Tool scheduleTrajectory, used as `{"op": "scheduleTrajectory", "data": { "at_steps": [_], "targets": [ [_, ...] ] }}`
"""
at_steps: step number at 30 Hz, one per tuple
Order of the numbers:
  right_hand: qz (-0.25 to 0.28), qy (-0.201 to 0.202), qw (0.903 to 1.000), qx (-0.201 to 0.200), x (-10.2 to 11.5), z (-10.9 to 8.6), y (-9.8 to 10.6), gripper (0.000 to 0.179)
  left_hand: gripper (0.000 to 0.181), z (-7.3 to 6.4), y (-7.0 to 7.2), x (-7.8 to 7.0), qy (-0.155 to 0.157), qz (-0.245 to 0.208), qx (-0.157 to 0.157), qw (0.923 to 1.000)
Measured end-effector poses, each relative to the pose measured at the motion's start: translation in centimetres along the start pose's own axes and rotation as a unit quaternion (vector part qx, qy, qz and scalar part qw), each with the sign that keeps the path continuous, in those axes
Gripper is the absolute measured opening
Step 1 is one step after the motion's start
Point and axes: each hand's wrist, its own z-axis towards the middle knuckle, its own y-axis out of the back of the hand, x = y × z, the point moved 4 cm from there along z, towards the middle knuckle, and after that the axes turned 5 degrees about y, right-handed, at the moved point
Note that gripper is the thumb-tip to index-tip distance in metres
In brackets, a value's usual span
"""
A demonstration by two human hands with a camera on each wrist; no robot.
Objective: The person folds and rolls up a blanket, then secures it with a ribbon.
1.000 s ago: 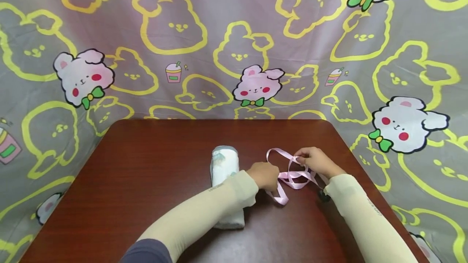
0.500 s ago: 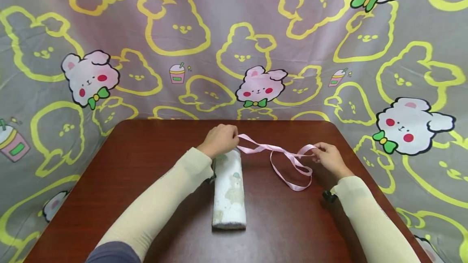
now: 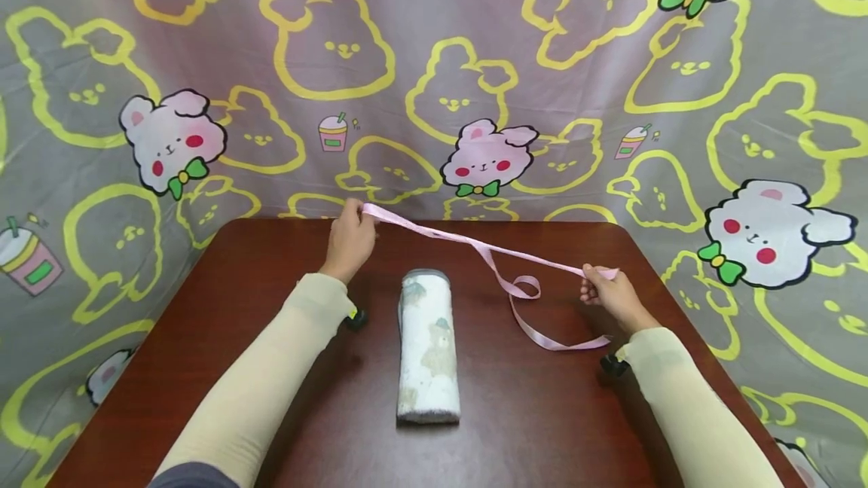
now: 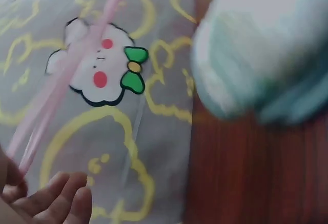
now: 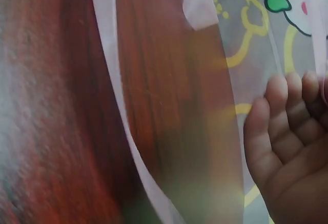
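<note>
A pink satin ribbon (image 3: 450, 236) stretches nearly straight between my two hands above the table. My left hand (image 3: 350, 241), raised at the back left, pinches one part of it between thumb and index finger; the other fingers (image 4: 61, 193) are loosely bent in the left wrist view. My right hand (image 3: 613, 296) pinches the ribbon at the right, a short end poking out past the fingers. From the stretched part a loose length curls down toward the tabletop, its tail ending near the right wrist. Between the arms lies a rolled white towel (image 3: 429, 352) with a bear print.
The brown wooden table (image 3: 285, 367) has rounded back corners. Behind it and along both sides hangs a grey cloth (image 3: 380, 36) with yellow outlines and rabbit faces. Small dark wrist cameras show beneath both sleeves.
My left hand has gone from right of the towel, over its far end, to the back left, drawing the ribbon out. The tangled loops have opened into a taut line; my right hand has stayed close by.
</note>
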Motion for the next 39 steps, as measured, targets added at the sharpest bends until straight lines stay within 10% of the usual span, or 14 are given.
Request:
{"op": "scheduleTrajectory", "data": {
  "at_steps": [2, 4, 7, 11, 20, 24, 30, 34, 39],
  "targets": [
    [0.004, -0.006, 0.9994, 0.032, 0.7, -0.3, -0.8, 0.035, 0.02, 0.5, 0.1, 1.0, 0.055, -0.117, -0.001, 0.9916],
    [0.001, -0.01, 0.9982, 0.059, 0.9, -0.4, -1.5, 0.033, 0.017, 1.0, 0.1, 2.2, 0.108, -0.253, 0.005, 0.9614],
    [-0.01, -0.014, 0.9964, 0.083, 0.8, -0.6, -2.0, 0.034, 0.014, 1.6, 0.2, 3.9, 0.176, -0.457, 0.021, 0.8718],
    [-0.029, -0.019, 0.9966, 0.076, -0.3, -0.6, -1.6, 0.036, 0.018, 1.8, 1.0, 5.7, 0.249, -0.607, 0.04, 0.7537],
    [-0.083, -0.064, 0.994, 0.032, -2.8, -0.5, 0.8, 0.041, 0.03, 2.7, 3.8, 9.8, 0.288, -0.749, 0.055, 0.5947],
    [-0.151, -0.079, 0.9853, 0.007, -3.9, -0.6, 2.5, 0.043, 0.029, 2.8, 5.9, 11.8, 0.287, -0.768, 0.047, 0.5705],
    [-0.25, -0.094, 0.9633, -0.025, -4.4, -1.2, 5.1, 0.046, 0.03, 2.3, 9.6, 15.4, 0.317, -0.757, 0.017, 0.5708],
    [-0.324, -0.109, 0.9395, -0.02, -4.6, -1.5, 6.7, 0.05, 0.028, 2.1, 12.1, 18.0, 0.391, -0.718, 0.002, 0.5759],
    [-0.359, -0.125, 0.9245, -0.023, -4.6, -1.7, 8.2, 0.054, 0.022, 1.7, 15.5, 20.9, 0.477, -0.689, 0.006, 0.5459]
  ]
}}
